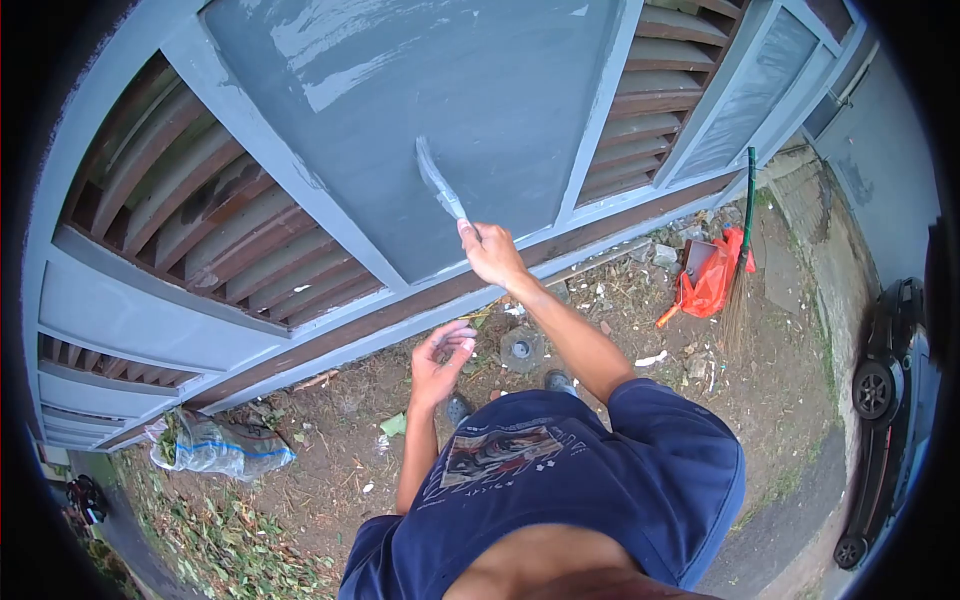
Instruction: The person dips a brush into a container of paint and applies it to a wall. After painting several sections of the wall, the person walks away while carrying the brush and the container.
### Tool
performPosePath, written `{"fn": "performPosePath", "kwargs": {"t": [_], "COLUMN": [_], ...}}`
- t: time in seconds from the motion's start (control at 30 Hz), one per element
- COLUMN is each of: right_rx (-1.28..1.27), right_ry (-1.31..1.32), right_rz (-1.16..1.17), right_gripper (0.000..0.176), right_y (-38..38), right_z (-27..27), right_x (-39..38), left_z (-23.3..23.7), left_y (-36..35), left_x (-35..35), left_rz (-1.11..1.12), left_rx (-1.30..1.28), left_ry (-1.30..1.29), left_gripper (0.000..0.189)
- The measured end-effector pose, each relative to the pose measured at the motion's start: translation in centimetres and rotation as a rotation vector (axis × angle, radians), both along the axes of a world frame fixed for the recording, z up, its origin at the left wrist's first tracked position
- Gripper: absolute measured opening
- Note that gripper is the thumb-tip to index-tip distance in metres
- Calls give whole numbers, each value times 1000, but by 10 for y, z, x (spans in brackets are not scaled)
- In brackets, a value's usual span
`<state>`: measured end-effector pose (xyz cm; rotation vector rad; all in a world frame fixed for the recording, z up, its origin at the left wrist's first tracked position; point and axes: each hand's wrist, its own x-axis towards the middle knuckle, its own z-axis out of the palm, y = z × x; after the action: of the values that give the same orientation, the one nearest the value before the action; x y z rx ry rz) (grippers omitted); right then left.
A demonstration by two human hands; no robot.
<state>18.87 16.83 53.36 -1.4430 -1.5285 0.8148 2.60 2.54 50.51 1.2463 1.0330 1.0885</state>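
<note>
My right hand [491,254] is closed around the handle of a paintbrush [436,178]. Its bristles touch a grey-blue panel [480,130], whose upper part carries lighter, streaky patches. Lower and to the left, my left hand [440,365] hangs in the air with fingers loosely curled and apart, and I see nothing held in it. On the ground below, between my hands and near my feet, stands a roundish clear container [521,349] with something grey inside.
Brown louvres [205,190] flank the panel. A broom [745,240] leans beside a red plastic bag [708,280] at right. A clear sack [222,445] of leaves lies at left. Debris and leaves litter the ground. A dark car [880,400] stands far right.
</note>
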Motion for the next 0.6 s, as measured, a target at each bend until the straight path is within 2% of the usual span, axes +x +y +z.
{"fn": "performPosePath", "kwargs": {"t": [0.07, 0.2, 0.33, 0.43, 0.6], "right_rx": [-87, 28, -24, -24, 135], "right_ry": [-41, -117, -107, -81, 17], "right_rz": [-203, -479, -664, -674, -388], "right_gripper": [49, 51, 53, 53, 47], "right_y": [9, 41, 41, 44, 27], "right_z": [5, -4, -2, -19, 2], "right_x": [46, 133, 163, 148, 11], "left_z": [5, 13, 12, 9, -1], "left_y": [5, 11, 10, 4, -5], "left_x": [3, 8, 8, 4, -4], "left_rz": [-47, -86, -92, -40, -28], "left_rx": [51, 93, 99, 120, 74], "left_ry": [27, 45, 54, 8, 50], "left_gripper": [34, 34, 34, 34, 34]}}
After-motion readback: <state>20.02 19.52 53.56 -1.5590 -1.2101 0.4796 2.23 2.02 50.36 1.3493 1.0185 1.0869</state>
